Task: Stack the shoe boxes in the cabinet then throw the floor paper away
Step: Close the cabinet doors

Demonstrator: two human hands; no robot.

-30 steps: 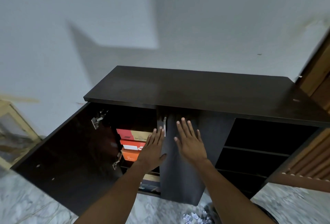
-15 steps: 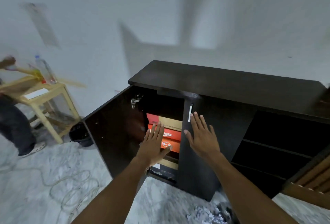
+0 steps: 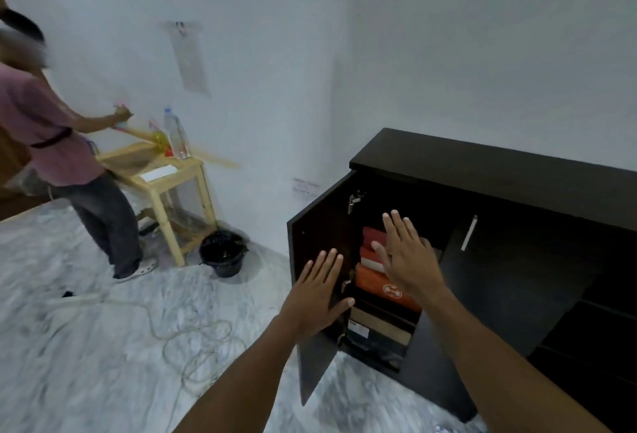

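fingers of the left hand (image 3: 319, 293) straight and close together, thumb out, in front of the open door (image 3: 315, 225); right hand (image 3: 410, 262) flat, fingers slightly spread, before the shoe boxes (image 3: 384, 286) stacked inside the dark cabinet (image 3: 499, 174).

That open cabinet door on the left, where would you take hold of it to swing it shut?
Probably its free vertical edge, farthest from the hinges, since no handle shows on the inner face turned this way. Come from the left and curl fingers behind the open door, near where the left hand hovers.
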